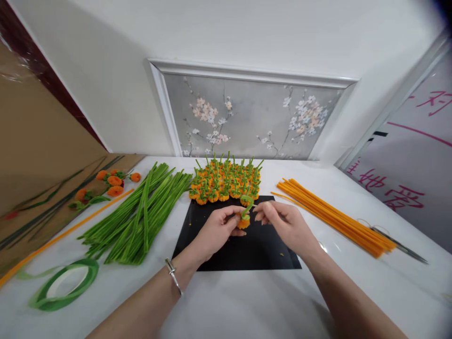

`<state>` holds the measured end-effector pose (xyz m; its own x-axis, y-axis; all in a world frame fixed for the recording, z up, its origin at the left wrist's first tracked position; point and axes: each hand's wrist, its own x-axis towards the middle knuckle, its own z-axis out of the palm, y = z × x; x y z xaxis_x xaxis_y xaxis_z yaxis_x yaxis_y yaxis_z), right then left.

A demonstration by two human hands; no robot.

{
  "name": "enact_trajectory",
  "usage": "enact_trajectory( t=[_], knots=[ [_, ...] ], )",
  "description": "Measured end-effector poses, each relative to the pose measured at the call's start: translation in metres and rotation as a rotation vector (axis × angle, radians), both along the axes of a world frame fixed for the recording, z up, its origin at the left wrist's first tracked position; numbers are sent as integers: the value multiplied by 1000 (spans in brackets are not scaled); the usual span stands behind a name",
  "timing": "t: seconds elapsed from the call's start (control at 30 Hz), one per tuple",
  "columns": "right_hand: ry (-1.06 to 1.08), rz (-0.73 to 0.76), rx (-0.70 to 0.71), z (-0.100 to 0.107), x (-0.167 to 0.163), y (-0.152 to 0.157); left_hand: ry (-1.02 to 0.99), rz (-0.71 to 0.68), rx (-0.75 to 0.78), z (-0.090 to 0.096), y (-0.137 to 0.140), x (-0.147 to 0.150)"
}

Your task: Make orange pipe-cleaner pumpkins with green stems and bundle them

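My left hand point(219, 230) is closed, pinching a small orange pipe-cleaner flower point(243, 223) between thumb and fingers, above the black mat point(243, 254). A green pipe cleaner point(250, 200) curls over the top of this flower in a loop. Its far end runs to my right hand point(287, 225), whose thumb and fingertips are pressed together on it. Just behind my hands, many similar orange flowers point(213, 194) stand in rows with short green stems pointing up.
A pile of green pipe cleaners point(141, 216) lies at left, near a roll of green tape point(90, 278). Orange pipe cleaners point(335, 214) lie at right, partly over scissors point(406, 247). Finished-looking orange blooms point(115, 181) rest at far left. A wall panel point(254, 117) stands behind.
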<state>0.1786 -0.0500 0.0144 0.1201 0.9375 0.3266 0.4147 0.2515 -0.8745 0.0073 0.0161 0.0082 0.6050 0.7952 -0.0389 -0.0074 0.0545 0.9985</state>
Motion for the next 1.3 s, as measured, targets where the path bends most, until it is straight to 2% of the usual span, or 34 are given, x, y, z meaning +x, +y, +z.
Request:
enact_trajectory(
  t=[0.1, 0.2, 0.3, 0.5, 0.63, 0.73, 0.83, 0.9, 1.03, 1.2, 1.3],
  knots=[
    [103, 79, -20, -3, 4, 2, 38, -74, 112, 0, 0, -1],
    [93, 245, -91, -4, 3, 0, 43, -171, 220, 4, -1, -3],
    [100, 324, -166, -2, 1, -2, 72, -220, 274, 10, -1, -5],
    [85, 283, -303, -3, -7, -4, 161, -169, 417, 3, 0, -6],
    [102, 213, -288, -9, -11, -2, 231, -152, 486, -3, -1, -5],
    [141, 146, -254, -9, -11, 0, 214, -195, 386, -1, -2, -5],
    [191, 102, -254, -7, -11, 1, 106, -266, 95, 4, -3, -5],
    [234, 74, -267, -5, -11, 1, 33, -255, -34, 6, -3, -5],
    [355, 32, -282, -5, -11, 2, -41, -193, 20, 6, -2, -5],
    [463, 21, -303, -5, -12, 3, -128, -243, -21, -3, -2, -4],
    [495, 25, -344, -4, -14, 2, -71, -102, 159, -10, -1, -1]
  ],
)
